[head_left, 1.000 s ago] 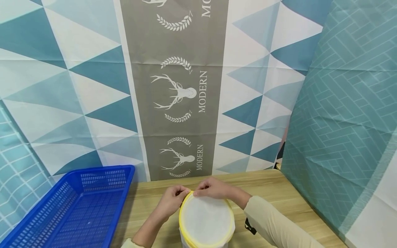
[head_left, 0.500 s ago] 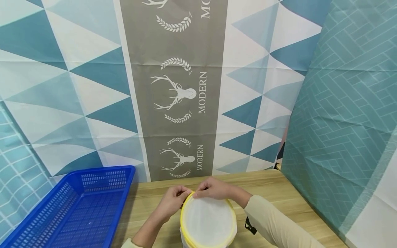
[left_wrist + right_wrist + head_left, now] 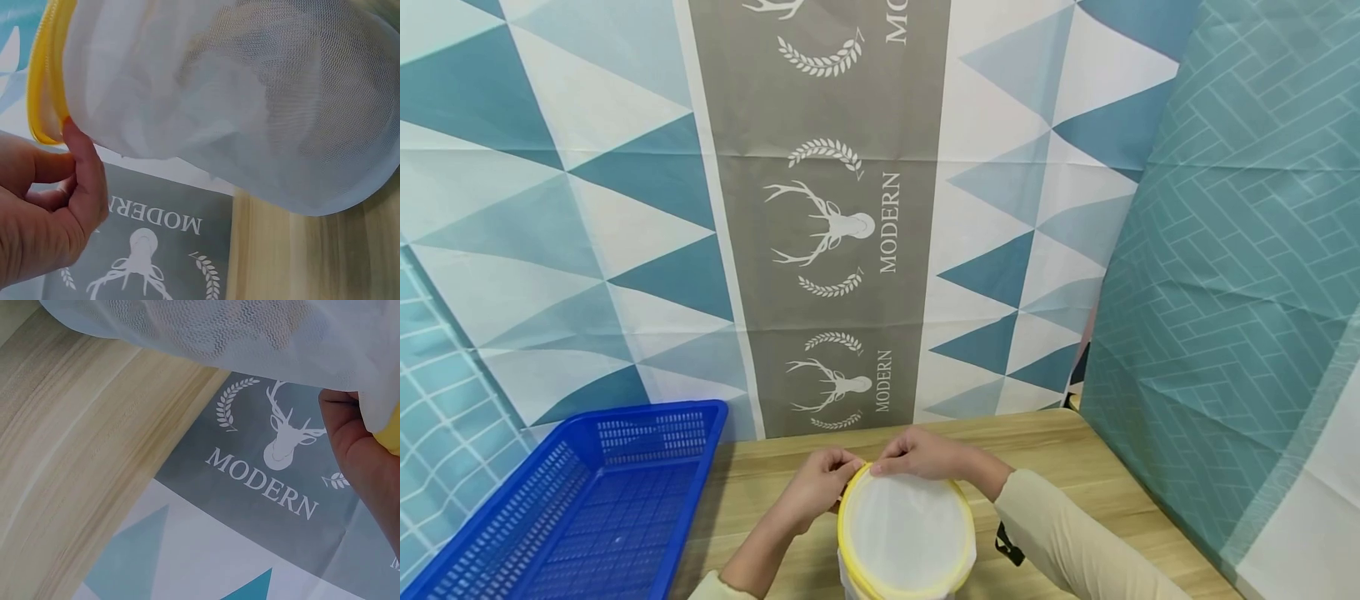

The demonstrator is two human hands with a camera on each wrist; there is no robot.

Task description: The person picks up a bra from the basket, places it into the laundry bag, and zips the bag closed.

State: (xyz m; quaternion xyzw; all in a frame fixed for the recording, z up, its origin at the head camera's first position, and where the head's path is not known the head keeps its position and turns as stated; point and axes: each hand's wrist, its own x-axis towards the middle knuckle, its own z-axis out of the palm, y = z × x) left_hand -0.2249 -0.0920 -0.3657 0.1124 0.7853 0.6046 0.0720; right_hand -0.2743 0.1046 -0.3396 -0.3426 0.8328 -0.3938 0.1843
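A white mesh laundry bag [image 3: 910, 537] with a round top and a yellow zipper rim [image 3: 846, 533] stands at the front middle of the table in the head view. At the rim's far left edge my left hand [image 3: 823, 492] pinches the yellow edge between thumb and fingers. My right hand [image 3: 922, 455] grips the same rim just beside it, its fingertips close to the left ones. Fine netting covers the bag's side [image 3: 300, 94] in the left wrist view. Most of the right fingers are hidden behind the white cloth in the right wrist view.
A blue plastic basket [image 3: 696, 492] with slotted walls sits at the left. Near my right sleeve a small black strap [image 3: 1009, 546] lies on the wooden table [image 3: 1037, 450]. Patterned cloth [image 3: 827, 250] hangs along the table's back edge, and a teal cloth [image 3: 1232, 292] borders the right.
The bag's round top has shifted slightly to the right. Both hands keep their hold at the far edge of the yellow rim.
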